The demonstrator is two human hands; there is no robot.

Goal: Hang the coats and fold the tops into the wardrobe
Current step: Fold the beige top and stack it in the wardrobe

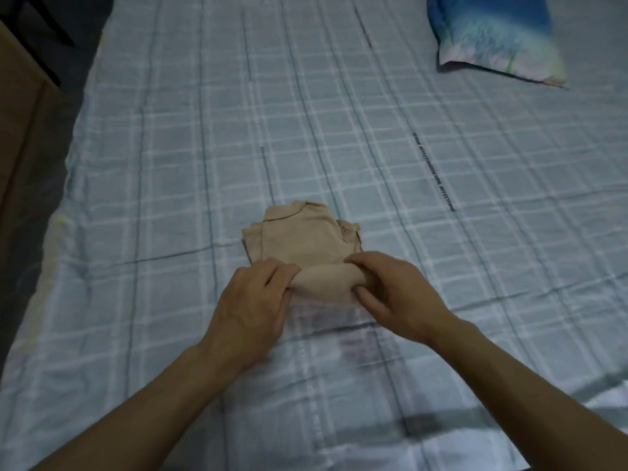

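- Beige cloth sits between the fingers (283,270) of the left hand (253,300), which curl over the near left corner of the top (299,239) and pinch it.
- The right hand (390,294) pinches the near right corner of the top, with its fingers over the fold and its thumb beneath.
- Between the two hands, the near edge of the top is raised into a soft roll.
- The rest of the top lies flat as a small folded stack, with the neckline on its far side and layered edges showing on its left and right.
- Under the top is the bed (204,147), covered in a pale blue checked sheet with some creases.
- A line of dark printed lettering (433,171) runs along the sheet beyond the top and to its right; it is too small to read.
- Well beyond the top, to the far right, lies a blue patterned pillow (499,39).
- Well to the left of the top, past the bed's edge, stands a brown wooden panel (20,130).
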